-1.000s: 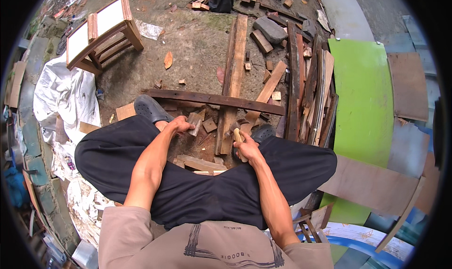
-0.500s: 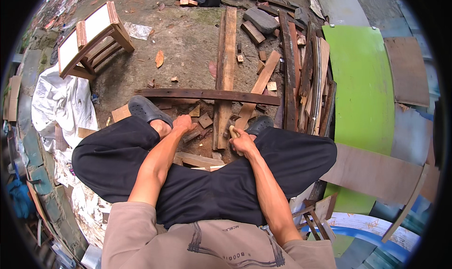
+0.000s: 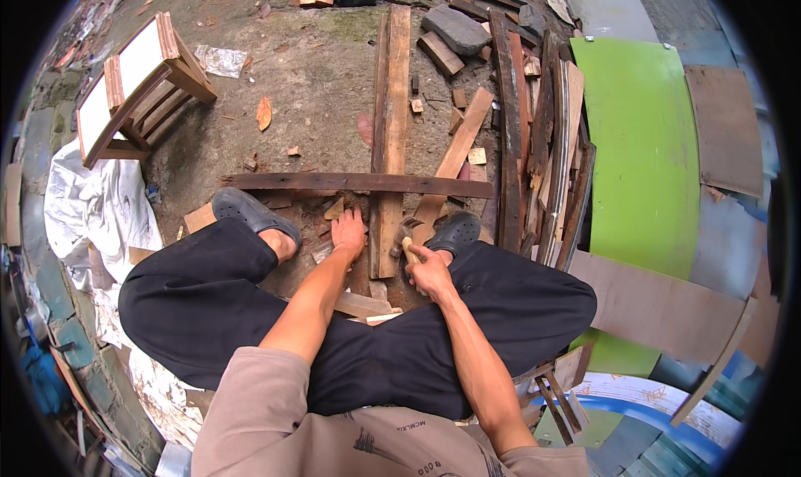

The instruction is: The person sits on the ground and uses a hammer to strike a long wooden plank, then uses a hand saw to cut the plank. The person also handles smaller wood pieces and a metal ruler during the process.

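My right hand (image 3: 430,273) is wrapped round the pale wooden handle of a hammer (image 3: 407,234), whose metal head lies beside the near end of a long plank (image 3: 389,235). To its left, my left hand (image 3: 349,232) reaches down with fingers stretched over small wood offcuts, next to a small block (image 3: 335,209). Whether it touches one is hard to see. Beyond both hands a dark narrow board (image 3: 334,182) lies crosswise over the long plank and over a slanting lighter board (image 3: 457,156).
A small wooden stool (image 3: 150,80) with white panels lies at the far left by a white cloth (image 3: 100,206). Old timber strips (image 3: 546,143) and a grey stone (image 3: 455,30) are on the right, beside a green panel (image 3: 638,151). My clogged feet (image 3: 250,212) flank the work area.
My left hand has moved right and its fingers have straightened out toward the plank. The right hand keeps hold of the hammer, and its head now shows more plainly. The view has shifted slightly.
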A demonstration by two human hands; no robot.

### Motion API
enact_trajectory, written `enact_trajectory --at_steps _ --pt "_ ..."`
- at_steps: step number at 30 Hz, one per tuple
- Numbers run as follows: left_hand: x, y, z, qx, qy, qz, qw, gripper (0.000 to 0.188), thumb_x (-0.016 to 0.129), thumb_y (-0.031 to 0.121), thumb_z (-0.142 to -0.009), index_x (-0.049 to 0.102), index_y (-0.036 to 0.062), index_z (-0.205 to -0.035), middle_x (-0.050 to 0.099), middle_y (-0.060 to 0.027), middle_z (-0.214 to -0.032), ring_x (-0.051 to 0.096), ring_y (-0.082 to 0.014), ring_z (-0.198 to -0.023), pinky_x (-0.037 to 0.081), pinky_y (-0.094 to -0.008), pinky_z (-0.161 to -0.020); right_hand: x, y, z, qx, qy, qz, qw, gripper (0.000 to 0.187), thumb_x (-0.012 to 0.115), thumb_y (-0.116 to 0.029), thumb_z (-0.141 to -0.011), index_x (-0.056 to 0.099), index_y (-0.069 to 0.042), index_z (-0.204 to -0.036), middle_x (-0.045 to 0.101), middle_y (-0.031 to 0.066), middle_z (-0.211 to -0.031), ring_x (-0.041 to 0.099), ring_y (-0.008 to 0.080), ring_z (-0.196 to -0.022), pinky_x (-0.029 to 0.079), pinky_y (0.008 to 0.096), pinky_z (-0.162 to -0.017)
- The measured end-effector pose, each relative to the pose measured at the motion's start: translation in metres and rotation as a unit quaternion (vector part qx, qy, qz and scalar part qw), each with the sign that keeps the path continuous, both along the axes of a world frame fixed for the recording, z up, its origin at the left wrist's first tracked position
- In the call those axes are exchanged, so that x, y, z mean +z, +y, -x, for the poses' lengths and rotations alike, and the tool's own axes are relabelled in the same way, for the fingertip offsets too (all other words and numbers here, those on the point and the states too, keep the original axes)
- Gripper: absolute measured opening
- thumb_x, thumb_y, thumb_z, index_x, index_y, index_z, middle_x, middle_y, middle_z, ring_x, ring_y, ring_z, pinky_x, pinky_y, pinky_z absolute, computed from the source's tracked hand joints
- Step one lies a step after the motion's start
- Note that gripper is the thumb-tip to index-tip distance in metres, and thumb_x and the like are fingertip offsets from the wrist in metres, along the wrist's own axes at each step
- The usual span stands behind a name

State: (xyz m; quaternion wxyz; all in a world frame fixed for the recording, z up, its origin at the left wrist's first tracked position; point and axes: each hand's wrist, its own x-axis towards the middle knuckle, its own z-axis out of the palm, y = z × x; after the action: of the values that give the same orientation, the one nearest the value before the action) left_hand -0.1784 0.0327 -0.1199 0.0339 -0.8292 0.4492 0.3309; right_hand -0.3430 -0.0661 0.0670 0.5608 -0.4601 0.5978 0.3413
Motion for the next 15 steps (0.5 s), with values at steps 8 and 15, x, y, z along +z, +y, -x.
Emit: enact_trajectory --at_steps 8,15 --pt "0.020 0.007 -0.038 0.073 0.161 -0.001 0.984 0.046 0.068 0.027 -0.082 0.056 0.0056 -0.121 0.065 -0.0199 -0.115 0.062 -0.0369 -0.106 0.048 -0.0451 -0.093 -0.009 -0.008 0.001 -0.041 -0.027 0.009 0.999 0.055 0.061 -0.024 -0.093 0.047 -0.008 -0.144 0.068 0.0177 -0.101 0.069 0.0249 -0.082 0.056 0.0383 -0.069" --pt "0.054 0.040 -0.106 0.324 0.233 0.183 0.899 0.047 0.066 0.035 -0.080 0.062 0.0056 -0.116 0.067 -0.0189 -0.114 0.066 -0.0299 -0.102 0.049 -0.0389 -0.090 -0.015 -0.001 -0.004 -0.181 -0.099 0.073 0.976 0.056 0.060 -0.001 -0.085 0.053 -0.009 -0.140 0.065 0.0117 -0.096 0.055 0.0162 -0.051 0.047 0.0302 -0.042"
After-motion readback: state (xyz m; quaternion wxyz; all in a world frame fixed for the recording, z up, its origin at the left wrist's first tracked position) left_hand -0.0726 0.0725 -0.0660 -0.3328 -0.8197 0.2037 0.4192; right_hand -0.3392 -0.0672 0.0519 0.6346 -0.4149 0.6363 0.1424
